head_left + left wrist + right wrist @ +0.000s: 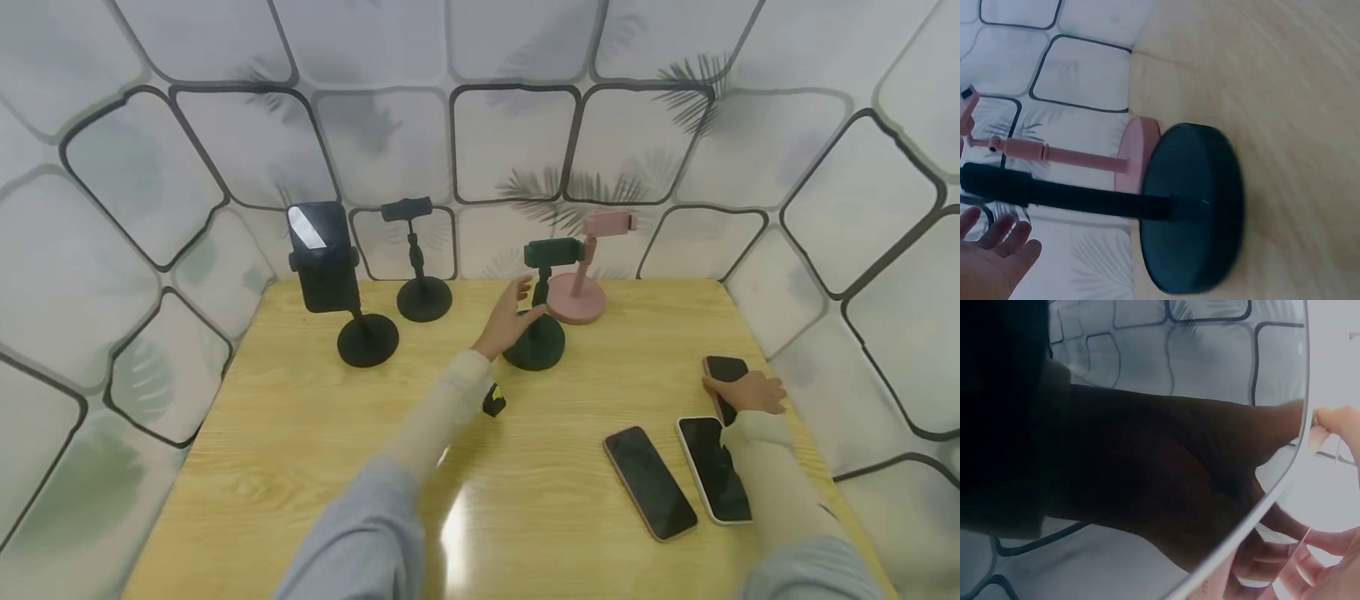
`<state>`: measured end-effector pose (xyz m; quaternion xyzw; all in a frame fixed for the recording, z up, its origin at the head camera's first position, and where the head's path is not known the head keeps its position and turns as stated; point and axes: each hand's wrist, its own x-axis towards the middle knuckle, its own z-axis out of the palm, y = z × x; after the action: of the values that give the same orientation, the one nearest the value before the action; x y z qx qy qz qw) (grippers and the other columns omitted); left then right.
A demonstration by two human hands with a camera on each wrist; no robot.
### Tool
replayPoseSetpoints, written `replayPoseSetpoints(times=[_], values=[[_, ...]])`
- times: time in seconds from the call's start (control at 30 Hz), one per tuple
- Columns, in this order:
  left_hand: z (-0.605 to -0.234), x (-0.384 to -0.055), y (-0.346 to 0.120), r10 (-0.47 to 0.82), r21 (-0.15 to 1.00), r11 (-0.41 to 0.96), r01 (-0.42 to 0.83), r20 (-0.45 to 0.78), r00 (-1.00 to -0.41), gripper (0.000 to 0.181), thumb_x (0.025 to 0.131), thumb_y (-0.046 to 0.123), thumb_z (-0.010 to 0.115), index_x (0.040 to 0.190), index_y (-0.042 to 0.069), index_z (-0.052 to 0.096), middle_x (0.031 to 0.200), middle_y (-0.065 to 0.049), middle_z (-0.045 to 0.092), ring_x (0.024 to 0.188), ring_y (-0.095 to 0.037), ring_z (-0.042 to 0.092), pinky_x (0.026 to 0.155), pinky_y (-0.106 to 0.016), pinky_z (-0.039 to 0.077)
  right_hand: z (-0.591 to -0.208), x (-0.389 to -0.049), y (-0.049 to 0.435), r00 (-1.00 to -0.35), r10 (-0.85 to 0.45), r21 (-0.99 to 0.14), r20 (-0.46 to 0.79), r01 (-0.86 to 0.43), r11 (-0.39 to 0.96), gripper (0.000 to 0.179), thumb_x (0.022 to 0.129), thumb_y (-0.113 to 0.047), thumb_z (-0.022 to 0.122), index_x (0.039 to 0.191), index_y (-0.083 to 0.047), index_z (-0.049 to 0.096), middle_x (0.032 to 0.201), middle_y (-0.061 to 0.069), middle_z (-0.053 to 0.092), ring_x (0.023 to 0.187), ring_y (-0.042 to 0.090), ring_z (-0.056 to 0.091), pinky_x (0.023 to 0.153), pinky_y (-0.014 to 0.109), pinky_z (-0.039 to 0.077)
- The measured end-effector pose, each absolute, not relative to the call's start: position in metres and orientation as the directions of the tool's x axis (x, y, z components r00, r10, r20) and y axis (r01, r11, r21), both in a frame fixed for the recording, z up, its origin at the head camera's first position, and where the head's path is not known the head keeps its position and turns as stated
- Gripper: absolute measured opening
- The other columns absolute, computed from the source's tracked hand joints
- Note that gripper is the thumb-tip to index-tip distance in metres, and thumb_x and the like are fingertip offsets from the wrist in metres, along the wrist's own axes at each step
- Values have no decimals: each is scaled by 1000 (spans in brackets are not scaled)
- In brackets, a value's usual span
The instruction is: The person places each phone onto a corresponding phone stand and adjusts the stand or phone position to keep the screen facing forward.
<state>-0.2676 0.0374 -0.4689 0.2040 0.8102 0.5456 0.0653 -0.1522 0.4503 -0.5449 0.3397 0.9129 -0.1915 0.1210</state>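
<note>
My left hand (pixel 512 321) reaches beside a dark green phone stand (pixel 536 343), its fingers spread and holding nothing. In the left wrist view, that hand (pixel 991 259) is next to the stand's upright post, above the round base. Far to the right, my right hand (pixel 752 392) holds a phone (pixel 726 367) with a dark screen, thumb and fingers at its edges. Up close in the right wrist view, the glossy screen (pixel 1129 356) mirrors the hand and sleeve, and the phone's edge shows pink.
A pink stand (pixel 577 302) is behind the green one. To the left stand a bare black stand (pixel 424 300) and another black stand (pixel 369 342) bearing a phone (pixel 324 267). A pink-edged phone (pixel 651 483) and a white-edged phone (pixel 712 475) lie on the wooden table (pixel 300 467).
</note>
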Motion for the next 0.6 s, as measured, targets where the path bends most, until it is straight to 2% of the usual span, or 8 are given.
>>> replayPoseSetpoints(times=[0.07, 0.17, 0.23, 0.33, 0.4, 0.6], values=[[-464, -277, 50, 433, 898, 341, 277, 111, -894, 60, 94, 26, 58, 143, 6, 30, 139, -16, 47, 129, -28, 46, 107, -41, 39, -541, -151, 445, -764, 564, -296, -315, 643, 706, 112, 76, -67, 58, 135, 22, 24, 134, 51, 17, 120, 64, 26, 92, 70, 33], [-460, -285, 58, 461, 860, 385, 336, 136, -877, 46, 95, 22, 55, 135, 4, 41, 127, -14, 57, 120, -25, 54, 102, -36, 44, -534, -151, 436, -833, 508, -361, -221, 554, 750, 102, 77, -57, 65, 130, 23, 31, 124, 49, 30, 105, 60, 40, 82, 66, 41], [-460, -288, 60, 465, 835, 409, 369, 157, -871, 34, 96, 20, 53, 125, 2, 49, 118, -14, 61, 110, -23, 59, 95, -34, 47, -532, -154, 431, -881, 453, -410, -140, 468, 783, 96, 78, -50, 68, 129, 23, 32, 120, 46, 33, 97, 56, 45, 77, 64, 43], [-459, -290, 60, 473, 802, 430, 415, 192, -860, 24, 97, 19, 51, 113, 2, 54, 108, -13, 63, 99, -22, 59, 90, -34, 47, -529, -160, 428, -922, 386, -464, -3, 344, 817, 91, 78, -42, 71, 131, 21, 32, 117, 41, 35, 90, 50, 47, 76, 60, 45], [-459, -289, 58, 489, 786, 439, 435, 197, -850, 23, 97, 20, 50, 111, 2, 53, 103, -13, 62, 93, -23, 58, 86, -35, 47, -525, -165, 424, -927, 364, -497, 88, 276, 823, 87, 77, -38, 73, 131, 18, 34, 117, 39, 36, 90, 46, 46, 77, 59, 44], [-460, -280, 51, 531, 778, 449, 440, 164, -831, 32, 98, 22, 49, 121, 1, 53, 109, -14, 65, 99, -23, 63, 89, -33, 50, -502, -176, 393, -890, 362, -635, 276, 114, 764, 76, 75, -26, 77, 128, 12, 37, 120, 32, 39, 97, 40, 44, 81, 56, 43]])
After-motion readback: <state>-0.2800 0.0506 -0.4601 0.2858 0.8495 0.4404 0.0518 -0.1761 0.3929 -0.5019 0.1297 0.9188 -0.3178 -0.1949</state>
